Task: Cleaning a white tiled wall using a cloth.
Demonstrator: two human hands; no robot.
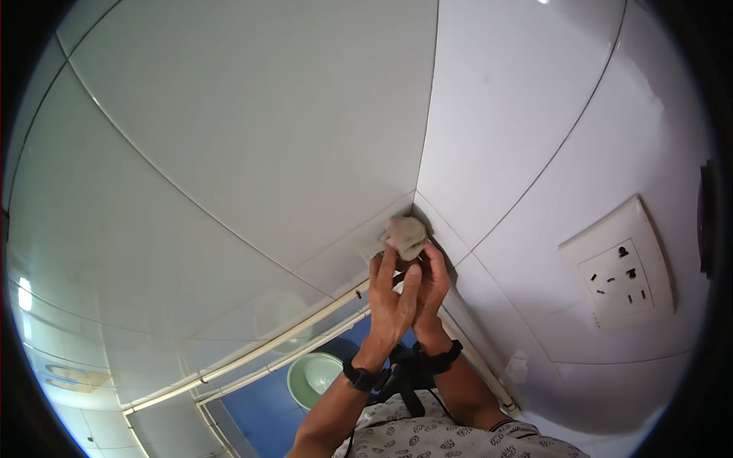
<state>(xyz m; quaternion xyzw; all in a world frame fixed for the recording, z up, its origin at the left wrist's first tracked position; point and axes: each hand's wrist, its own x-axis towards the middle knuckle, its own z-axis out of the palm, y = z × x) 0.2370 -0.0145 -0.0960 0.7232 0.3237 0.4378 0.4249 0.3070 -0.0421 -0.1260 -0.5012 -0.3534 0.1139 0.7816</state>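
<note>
A crumpled greyish-beige cloth [408,235] is bunched up at the corner where two white tiled walls meet. My left hand [392,305] reaches up to it from below, fingertips pressed on its lower left side. Close beside it, my right hand [431,294] has its fingers curled at the cloth's lower right. The hands nearly touch, and something dark between them is mostly hidden. Each wrist wears a black strap.
A white wall socket plate [617,263] is on the right wall. Cream pipes [286,333] run low along the left wall. Below, a pale green basin [311,382] stands on a blue floor [263,408]. A dark object [705,220] sits at the far right.
</note>
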